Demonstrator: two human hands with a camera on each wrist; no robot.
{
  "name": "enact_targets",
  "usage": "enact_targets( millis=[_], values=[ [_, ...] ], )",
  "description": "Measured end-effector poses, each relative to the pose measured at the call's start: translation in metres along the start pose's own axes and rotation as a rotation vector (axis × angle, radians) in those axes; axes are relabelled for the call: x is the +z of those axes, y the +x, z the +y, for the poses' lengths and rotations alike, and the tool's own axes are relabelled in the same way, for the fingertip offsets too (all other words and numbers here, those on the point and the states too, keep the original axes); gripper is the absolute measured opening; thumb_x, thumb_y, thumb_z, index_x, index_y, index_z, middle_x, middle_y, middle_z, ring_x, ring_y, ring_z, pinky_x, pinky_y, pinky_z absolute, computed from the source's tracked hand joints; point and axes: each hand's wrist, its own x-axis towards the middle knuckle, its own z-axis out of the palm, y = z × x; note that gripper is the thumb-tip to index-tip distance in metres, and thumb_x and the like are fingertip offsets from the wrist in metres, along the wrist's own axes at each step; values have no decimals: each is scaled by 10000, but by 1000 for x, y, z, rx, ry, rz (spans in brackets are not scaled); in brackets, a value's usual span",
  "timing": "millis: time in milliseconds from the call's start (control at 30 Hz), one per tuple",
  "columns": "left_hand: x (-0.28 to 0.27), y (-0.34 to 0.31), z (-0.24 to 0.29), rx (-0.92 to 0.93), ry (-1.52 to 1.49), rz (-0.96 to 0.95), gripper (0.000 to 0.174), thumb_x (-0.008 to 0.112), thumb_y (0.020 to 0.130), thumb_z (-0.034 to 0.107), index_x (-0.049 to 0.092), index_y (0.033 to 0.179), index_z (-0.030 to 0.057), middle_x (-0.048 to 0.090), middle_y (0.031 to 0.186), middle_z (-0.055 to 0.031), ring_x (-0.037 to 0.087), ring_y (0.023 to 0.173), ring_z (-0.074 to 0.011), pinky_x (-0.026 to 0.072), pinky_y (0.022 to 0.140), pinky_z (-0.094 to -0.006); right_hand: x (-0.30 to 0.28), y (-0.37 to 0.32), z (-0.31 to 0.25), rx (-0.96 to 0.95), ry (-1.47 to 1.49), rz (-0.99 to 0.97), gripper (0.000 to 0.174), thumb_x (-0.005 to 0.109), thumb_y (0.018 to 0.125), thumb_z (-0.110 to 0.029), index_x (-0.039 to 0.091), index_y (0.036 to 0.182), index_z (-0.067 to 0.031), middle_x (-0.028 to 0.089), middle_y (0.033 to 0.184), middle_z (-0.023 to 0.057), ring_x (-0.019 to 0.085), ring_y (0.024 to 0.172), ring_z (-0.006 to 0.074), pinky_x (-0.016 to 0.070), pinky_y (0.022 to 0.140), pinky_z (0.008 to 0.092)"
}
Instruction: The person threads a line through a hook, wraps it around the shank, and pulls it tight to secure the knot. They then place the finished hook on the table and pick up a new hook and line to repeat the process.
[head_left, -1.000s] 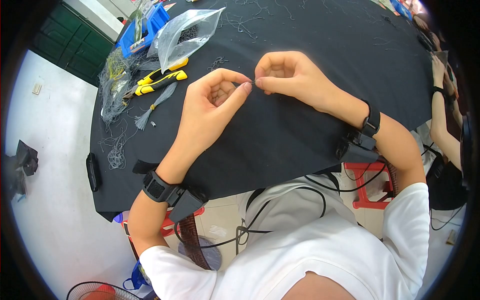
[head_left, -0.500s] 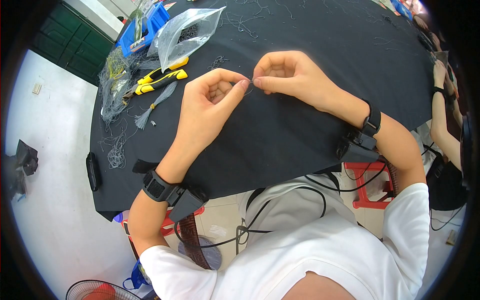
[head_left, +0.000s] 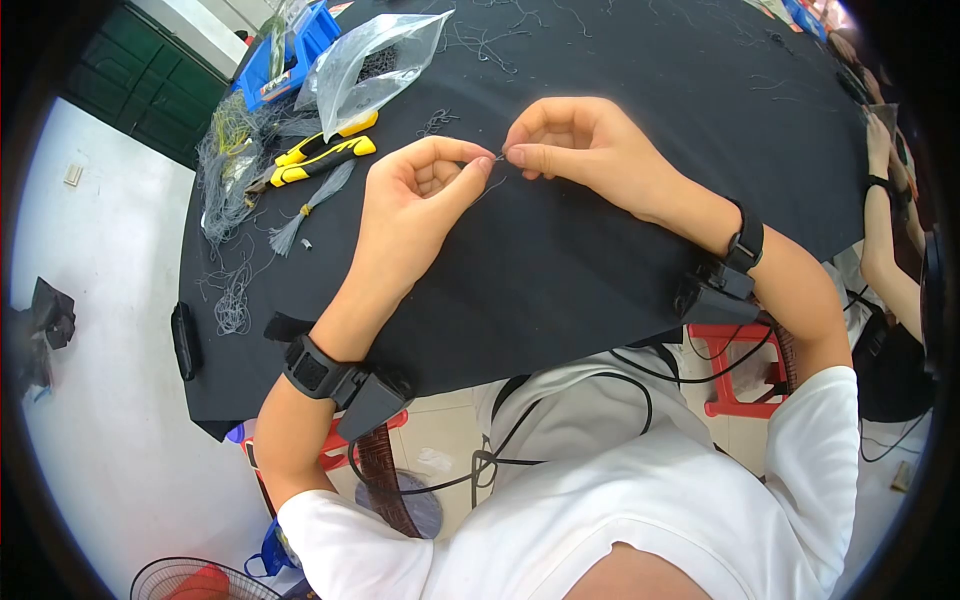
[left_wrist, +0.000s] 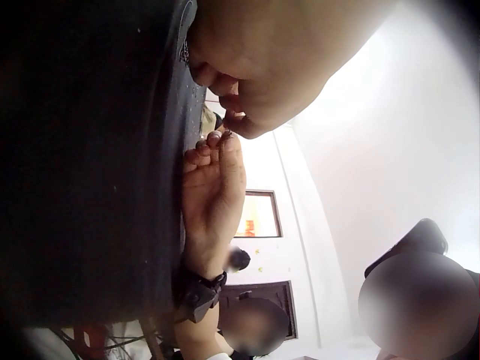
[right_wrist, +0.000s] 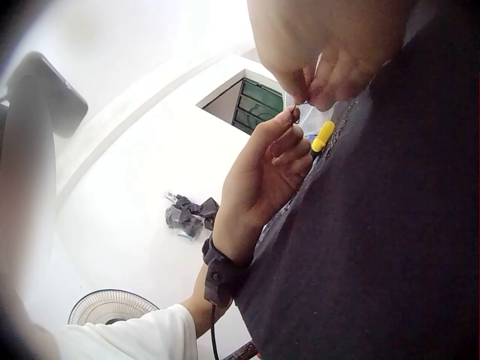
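Over the black-covered table, my left hand and right hand meet almost fingertip to fingertip. Each pinches a thin grey thread between thumb and index finger, the other fingers curled in. A loose end of it trails below the left thumb. In the right wrist view a small dark loop shows between the two sets of fingertips. The left wrist view has the right hand palm-side, its fingertips right at the left hand's; the thread is too small to make out there.
Yellow-and-black pliers lie left of the hands, beside a tied bundle of grey threads. Behind them are an opened clear plastic bag and a blue bin. Tangled threads lie along the left edge. Another person's arm is at right.
Both hands have shifted slightly up and left. The thread's loose end now shows longer below the left thumb, and a small bent part shows between the fingertips.
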Motion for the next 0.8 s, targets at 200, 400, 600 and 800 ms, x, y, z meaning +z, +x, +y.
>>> enact_targets(
  millis=[200,400,600,800],
  values=[
    [0,0,0,-15,-10,11,115,628,849,91,636,894,-14,527,627,80,384,536,31,252,473,-143,0,0,0,-16,3,0,139,635,851,-145,615,919,-25,613,814,9,555,746,65,435,670,189],
    [0,-1,2,-31,1,6,128,618,860,103,635,915,-12,548,672,62,423,585,21,291,522,-140,0,1,1,-2,-11,-8,141,636,850,-146,615,918,-25,615,812,10,560,746,67,441,671,193],
    [0,0,0,-2,-7,34,118,624,855,98,633,890,-14,504,621,87,368,532,30,250,477,-144,0,0,-1,13,-5,-16,146,626,856,-152,614,921,-21,615,810,19,565,747,71,447,674,197],
    [-1,0,1,81,65,32,83,648,808,86,654,855,18,534,685,62,410,599,12,277,495,-158,1,0,-2,19,-23,30,159,586,880,-169,614,930,-20,619,804,40,579,731,84,462,628,211]
  ],
)
